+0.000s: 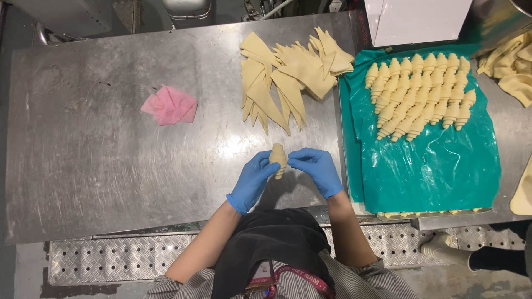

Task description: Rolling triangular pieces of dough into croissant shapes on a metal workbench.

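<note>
Currently, both hands work at the near edge of the steel table (100, 166), each in a blue glove. The left hand (252, 180) and the right hand (317, 169) meet on one rolled croissant (279, 159), which sits between them just above the table surface.

1. Position of the piece: the rolled croissant lies directly between the two sets of fingertips, slightly nearer the left hand, whose fingers wrap its left flank.
2. Long axis: the roll runs away from the person and back, roughly upright in the head view, with one tapered end pointing toward the body.
3. Finger state: the left fingers are curled and pressed against the roll; the right fingertips pinch its upper right side. Neither hand is spread flat.
4. Surroundings: a pile of cut dough triangles (288, 77) lies farther back on the table, well apart from the hands. A tray lined with a green sheet (432, 166) stands just beside the right hand and carries rows of shaped croissants (418, 94). A crumpled pink cloth (169, 105) lies to the left, well apart.
</note>
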